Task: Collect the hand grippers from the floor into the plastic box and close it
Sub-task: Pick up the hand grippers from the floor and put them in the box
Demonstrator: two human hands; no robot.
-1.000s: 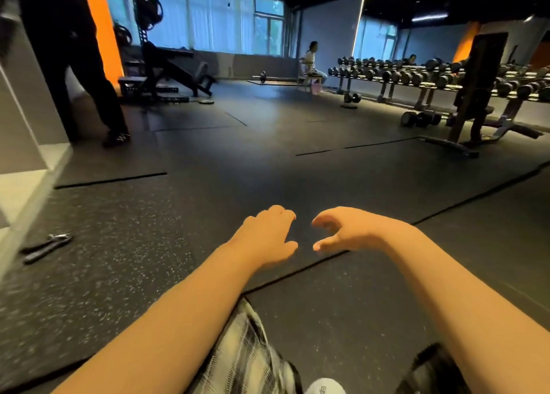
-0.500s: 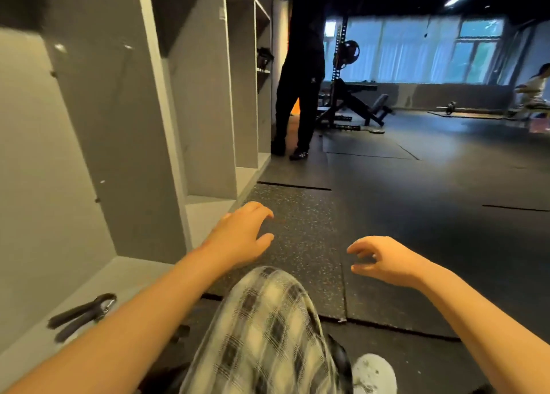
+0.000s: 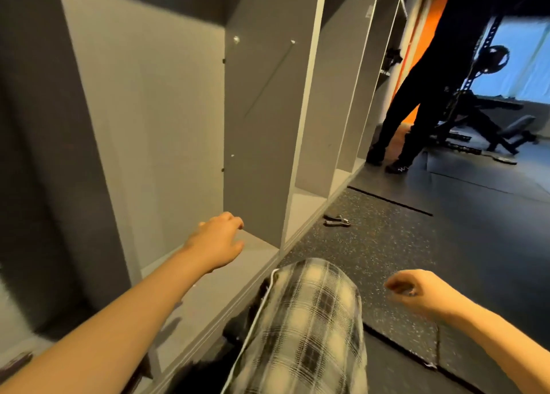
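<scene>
- Low down, the left hand point(image 3: 216, 241) hangs over the bottom shelf point(image 3: 226, 289) of a grey shelving unit point(image 3: 259, 125), knuckles up and fingers loosely bent. Its grip is slack and holds nothing.
- The right hand point(image 3: 416, 292) hangs above the floor point(image 3: 393, 244), off to the right of a plaid-covered knee point(image 3: 303, 319). Its fingers curl loosely inward and the thumb lies near them. The hand is somewhat blurred, but nothing shows in the grip.
- One hand gripper point(image 3: 336, 220) lies flat on the speckled dark floor, just beside the base edge of the shelving unit. It is a pair of dark handles joined at a metal coil.
- The hand gripper sits beyond the knee, between the two hands in the picture and farther off than either, and neither hand touches it.
- At the lower left edge, a dark smudged thing point(image 3: 15, 361) rests on the shelf beside the left forearm. It is too blurred to tell what it is.
- Further back, a person in black point(image 3: 422, 90) stands on the floor near the far end of the shelving.
- Behind that person stand a weight bench point(image 3: 506, 125) and a rack, before a bright window point(image 3: 532, 51).
</scene>
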